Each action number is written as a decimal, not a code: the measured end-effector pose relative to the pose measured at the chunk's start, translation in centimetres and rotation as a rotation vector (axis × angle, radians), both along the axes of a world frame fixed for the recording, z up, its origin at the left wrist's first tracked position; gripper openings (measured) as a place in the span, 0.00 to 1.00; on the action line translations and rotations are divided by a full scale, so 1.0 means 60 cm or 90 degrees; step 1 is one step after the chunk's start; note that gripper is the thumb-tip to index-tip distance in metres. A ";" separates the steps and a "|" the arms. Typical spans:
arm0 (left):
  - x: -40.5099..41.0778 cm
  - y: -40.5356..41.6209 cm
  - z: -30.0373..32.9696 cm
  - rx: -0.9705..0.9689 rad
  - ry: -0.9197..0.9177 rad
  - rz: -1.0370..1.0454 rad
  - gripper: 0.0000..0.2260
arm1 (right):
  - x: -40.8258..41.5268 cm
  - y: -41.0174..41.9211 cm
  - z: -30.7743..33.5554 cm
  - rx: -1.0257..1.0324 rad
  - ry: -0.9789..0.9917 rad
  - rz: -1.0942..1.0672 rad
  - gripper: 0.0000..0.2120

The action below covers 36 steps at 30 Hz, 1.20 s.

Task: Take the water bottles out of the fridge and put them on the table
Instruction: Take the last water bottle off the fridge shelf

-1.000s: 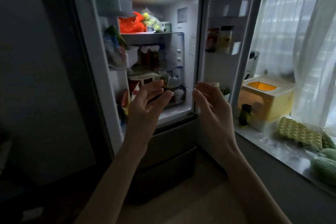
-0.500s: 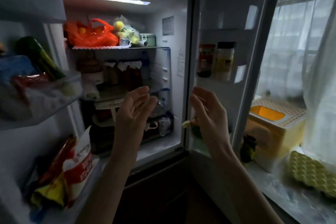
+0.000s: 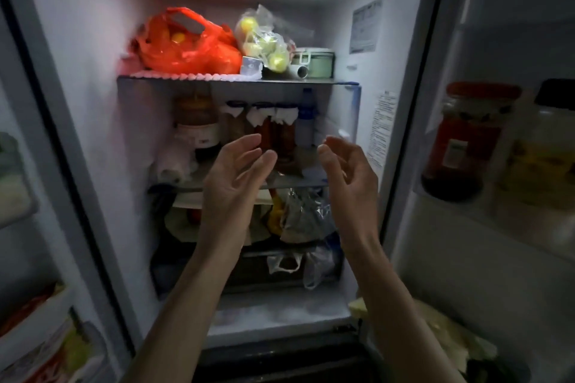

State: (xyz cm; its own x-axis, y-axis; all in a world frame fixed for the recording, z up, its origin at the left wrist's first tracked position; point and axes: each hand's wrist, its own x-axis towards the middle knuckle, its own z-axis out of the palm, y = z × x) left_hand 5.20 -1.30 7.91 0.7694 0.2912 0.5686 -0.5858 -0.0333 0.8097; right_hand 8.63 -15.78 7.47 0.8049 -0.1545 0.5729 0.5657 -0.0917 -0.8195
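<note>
The fridge (image 3: 401, 40) stands open in front of me, lit from above. On its second shelf a clear water bottle (image 3: 306, 115) with a blue cap and blue label stands upright at the right end of a row of jars. My left hand (image 3: 236, 171) and my right hand (image 3: 348, 171) are both raised in front of that shelf, palms facing each other, fingers relaxed and holding nothing. The right hand is just below and right of the bottle, not touching it. The bottle's base is hidden behind my hands.
An orange plastic bag (image 3: 186, 43), a clear bag of fruit (image 3: 264, 40) and a green lidded box (image 3: 314, 64) fill the top shelf. Cloth-covered jars (image 3: 264, 124) stand left of the bottle. Bags crowd the lower shelves. The right door rack holds a red jar (image 3: 463, 140).
I have moved closer to the fridge, so its inside now fills the view. Both hands have risen from the lower shelf level to the second shelf, still empty.
</note>
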 end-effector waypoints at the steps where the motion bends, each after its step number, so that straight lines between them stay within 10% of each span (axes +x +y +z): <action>1: 0.025 -0.003 -0.001 -0.004 0.001 0.008 0.18 | 0.028 0.002 -0.002 0.002 0.007 0.009 0.19; 16: 0.408 0.048 -0.029 -0.024 0.049 -0.055 0.17 | 0.374 0.081 -0.016 0.069 0.019 -0.062 0.16; 36: 0.580 0.081 -0.071 -0.012 0.143 -0.031 0.21 | 0.580 0.097 -0.054 0.033 0.103 -0.098 0.21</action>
